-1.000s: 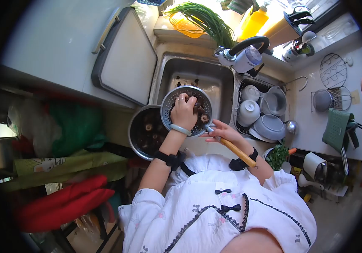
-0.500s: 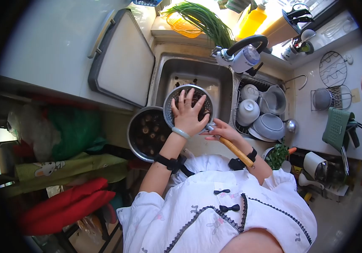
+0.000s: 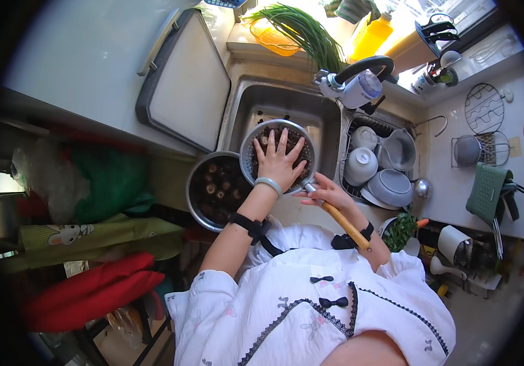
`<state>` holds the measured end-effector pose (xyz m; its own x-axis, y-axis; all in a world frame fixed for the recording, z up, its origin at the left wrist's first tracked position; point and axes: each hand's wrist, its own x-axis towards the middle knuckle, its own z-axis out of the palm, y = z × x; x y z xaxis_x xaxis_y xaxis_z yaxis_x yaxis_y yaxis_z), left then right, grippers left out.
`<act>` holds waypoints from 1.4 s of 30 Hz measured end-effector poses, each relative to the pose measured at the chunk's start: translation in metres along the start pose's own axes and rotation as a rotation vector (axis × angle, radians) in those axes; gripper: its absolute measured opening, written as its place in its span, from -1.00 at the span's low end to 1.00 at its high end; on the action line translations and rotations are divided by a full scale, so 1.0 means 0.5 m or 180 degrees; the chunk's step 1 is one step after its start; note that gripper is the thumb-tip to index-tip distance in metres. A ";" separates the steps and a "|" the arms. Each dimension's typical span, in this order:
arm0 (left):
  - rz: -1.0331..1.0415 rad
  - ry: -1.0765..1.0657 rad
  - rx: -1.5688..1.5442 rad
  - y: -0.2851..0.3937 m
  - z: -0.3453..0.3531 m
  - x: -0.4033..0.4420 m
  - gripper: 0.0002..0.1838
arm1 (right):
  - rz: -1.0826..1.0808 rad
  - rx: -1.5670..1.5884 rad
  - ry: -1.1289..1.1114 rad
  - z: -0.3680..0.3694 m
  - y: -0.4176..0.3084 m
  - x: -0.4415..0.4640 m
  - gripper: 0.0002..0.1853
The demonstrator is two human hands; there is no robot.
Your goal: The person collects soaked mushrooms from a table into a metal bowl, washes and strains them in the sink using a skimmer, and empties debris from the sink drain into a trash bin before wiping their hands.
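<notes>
The steel sink [image 3: 320, 113] is the biggest piece here, its basin opening ahead of the person. To its left a pale chopping board [image 3: 186, 79] with a dark edge stands on its side. To the right of the basin, a dark wire dish rack [image 3: 370, 119] carries pale bowls and a see-through container.

Near the sink's front left corner sits a round metal pot [image 3: 193, 215] with dark contents and several mushrooms showing. Just beside it, a perforated metal strainer [image 3: 248, 160] hangs over the front edge of the basin, with dark mushrooms [image 3: 267, 140] inside it. In this view its rim overlaps the pot's; whether the two touch, I cannot tell. Its wooden handle [image 3: 344, 224] slants toward the person's right forearm.

Behind the basin, a bunch of long green stalks [image 3: 311, 30] droops across an orange basket, with the tap and its white filter [image 3: 359, 88] farther right.

Of the two hands, the left hand [image 3: 279, 160] lies palm down over the mushrooms in the strainer, fingers spread wide; it has nothing visibly gripped. The right hand [image 3: 329, 194] is partly curled around the strainer where metal meets wood, holding it.

Smaller again is a pale bangle [image 3: 269, 185] at the left wrist, and smallest are dark scraps [image 3: 286, 117] on the basin floor.
</notes>
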<state>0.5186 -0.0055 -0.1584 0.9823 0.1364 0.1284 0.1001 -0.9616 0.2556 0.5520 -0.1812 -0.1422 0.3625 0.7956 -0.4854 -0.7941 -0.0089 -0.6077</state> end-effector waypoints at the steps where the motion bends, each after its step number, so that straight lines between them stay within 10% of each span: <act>1: 0.0010 0.0068 -0.0034 0.000 0.000 0.001 -0.41 | -0.0030 -0.0033 -0.0006 0.004 -0.003 -0.003 -0.34; 22: 0.0037 -0.0361 -0.0130 0.009 -0.015 0.029 -0.41 | 0.0014 0.0211 0.0115 -0.021 0.001 0.011 -0.40; 29: -0.0357 0.1367 -0.2000 -0.112 -0.095 -0.033 -0.74 | -0.0003 0.0325 0.0094 -0.030 -0.010 -0.002 -0.36; 31: -0.1434 0.0957 -0.2886 -0.185 -0.083 -0.089 -0.76 | -0.0018 0.0323 0.0144 -0.040 -0.005 -0.009 -0.33; 37: -0.1666 -0.0577 -0.0306 -0.234 -0.022 -0.166 -0.43 | -0.0084 0.0399 0.0287 -0.065 -0.001 -0.017 -0.32; 42: -0.1476 -0.1657 -0.0097 -0.197 0.000 -0.160 -0.38 | -0.0112 0.0341 0.0320 -0.064 -0.006 -0.023 -0.32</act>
<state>0.4304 0.0783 -0.1939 0.7880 0.3920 -0.4747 0.5306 -0.8235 0.2008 0.5659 -0.2099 -0.1551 0.4338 0.7296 -0.5287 -0.8256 0.0870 -0.5575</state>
